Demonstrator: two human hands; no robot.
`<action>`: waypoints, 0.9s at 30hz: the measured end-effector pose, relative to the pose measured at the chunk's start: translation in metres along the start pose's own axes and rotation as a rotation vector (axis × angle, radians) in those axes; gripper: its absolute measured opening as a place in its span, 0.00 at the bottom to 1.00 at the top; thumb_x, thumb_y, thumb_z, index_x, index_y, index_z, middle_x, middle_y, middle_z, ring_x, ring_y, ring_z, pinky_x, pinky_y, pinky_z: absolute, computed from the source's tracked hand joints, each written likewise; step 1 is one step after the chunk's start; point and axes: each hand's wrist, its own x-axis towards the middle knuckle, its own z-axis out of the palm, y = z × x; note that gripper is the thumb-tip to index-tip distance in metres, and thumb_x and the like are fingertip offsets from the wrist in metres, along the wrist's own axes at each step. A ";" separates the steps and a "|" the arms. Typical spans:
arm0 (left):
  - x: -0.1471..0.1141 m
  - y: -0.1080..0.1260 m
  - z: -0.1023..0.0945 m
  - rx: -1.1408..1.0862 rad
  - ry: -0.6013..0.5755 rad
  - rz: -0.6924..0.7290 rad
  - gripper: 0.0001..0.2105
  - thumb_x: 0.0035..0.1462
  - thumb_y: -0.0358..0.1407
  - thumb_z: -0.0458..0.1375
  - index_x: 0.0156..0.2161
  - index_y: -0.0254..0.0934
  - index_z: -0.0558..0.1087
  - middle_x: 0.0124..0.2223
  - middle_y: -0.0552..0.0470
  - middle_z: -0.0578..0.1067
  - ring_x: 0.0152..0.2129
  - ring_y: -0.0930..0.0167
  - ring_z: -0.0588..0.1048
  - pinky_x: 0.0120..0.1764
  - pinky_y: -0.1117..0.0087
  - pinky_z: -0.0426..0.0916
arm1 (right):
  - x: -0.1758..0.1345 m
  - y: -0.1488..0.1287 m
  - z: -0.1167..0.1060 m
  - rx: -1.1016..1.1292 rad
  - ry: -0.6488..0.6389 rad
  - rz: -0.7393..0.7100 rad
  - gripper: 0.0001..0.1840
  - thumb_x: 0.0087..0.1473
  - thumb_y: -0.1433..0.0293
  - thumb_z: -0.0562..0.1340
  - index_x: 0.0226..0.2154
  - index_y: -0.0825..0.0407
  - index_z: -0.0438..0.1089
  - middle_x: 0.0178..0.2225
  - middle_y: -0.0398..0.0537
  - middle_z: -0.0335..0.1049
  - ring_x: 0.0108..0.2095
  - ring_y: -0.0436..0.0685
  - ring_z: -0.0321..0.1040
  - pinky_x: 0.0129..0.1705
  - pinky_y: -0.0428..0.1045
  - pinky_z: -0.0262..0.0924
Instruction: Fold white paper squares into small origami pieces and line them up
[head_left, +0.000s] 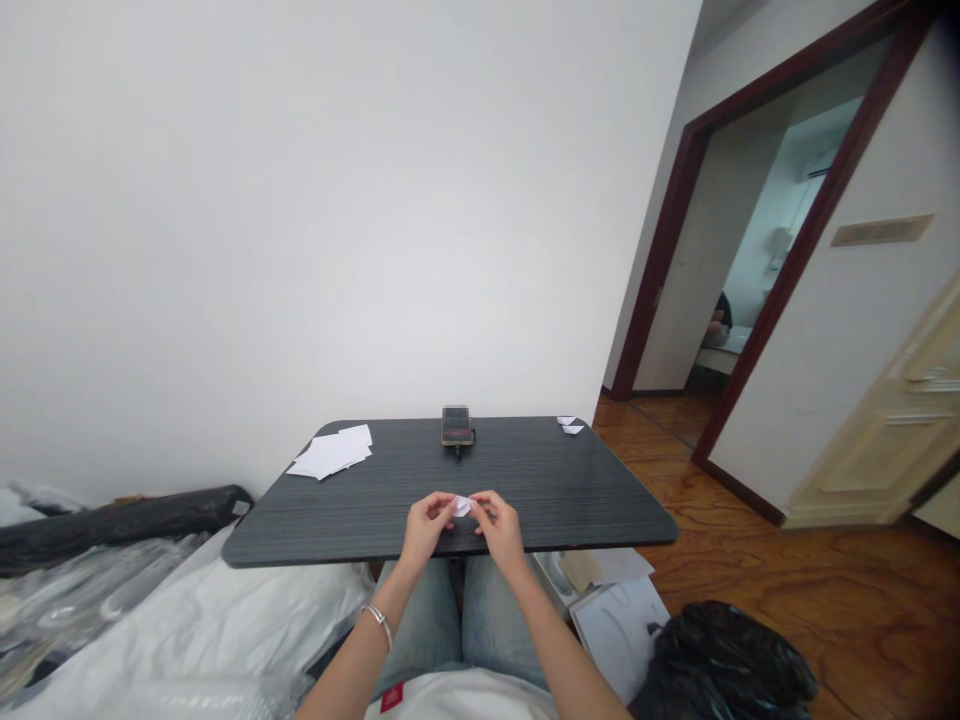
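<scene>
Between my two hands, just above the near edge of the dark table (390, 510), is a small folded piece of white paper (463, 506). My left hand (430, 522) pinches its left side between thumb and fingers. On the other side, my right hand (497, 522) grips the right edge in the same way. The exact folds are too small to make out. A stack of loose white paper sheets (330, 453) lies at the table's far left. Two small folded white papers (572, 429) rest at the far right corner.
A phone on a stand (457, 425) with a cable stands at the table's back middle, near the white wall (375, 200). Below right are a white paper bag (619, 630) and a black plastic bag (724, 665). Plastic-wrapped bundles (172, 610) lie at left. A person is partly visible through the doorway.
</scene>
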 end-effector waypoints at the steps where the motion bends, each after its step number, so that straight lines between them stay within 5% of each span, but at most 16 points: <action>1: 0.000 0.000 0.000 0.002 -0.004 0.002 0.13 0.43 0.40 0.60 0.32 0.31 0.74 0.28 0.48 0.76 0.24 0.70 0.73 0.22 0.75 0.67 | 0.001 0.001 -0.001 0.018 -0.012 0.015 0.12 0.48 0.62 0.58 0.32 0.53 0.67 0.28 0.48 0.69 0.28 0.54 0.67 0.18 0.43 0.63; 18: 0.000 0.000 -0.003 0.010 -0.014 0.028 0.13 0.44 0.38 0.60 0.34 0.31 0.76 0.32 0.46 0.77 0.26 0.69 0.73 0.26 0.73 0.66 | 0.008 0.002 -0.006 0.154 -0.052 0.090 0.10 0.40 0.66 0.63 0.26 0.54 0.64 0.20 0.42 0.66 0.22 0.50 0.64 0.15 0.41 0.59; 27: -0.001 0.003 -0.003 -0.047 0.016 0.014 0.15 0.42 0.38 0.62 0.36 0.31 0.75 0.31 0.47 0.77 0.27 0.69 0.73 0.30 0.72 0.67 | 0.011 0.004 -0.007 0.262 0.028 0.139 0.13 0.38 0.63 0.65 0.25 0.54 0.64 0.20 0.42 0.68 0.21 0.50 0.65 0.15 0.41 0.59</action>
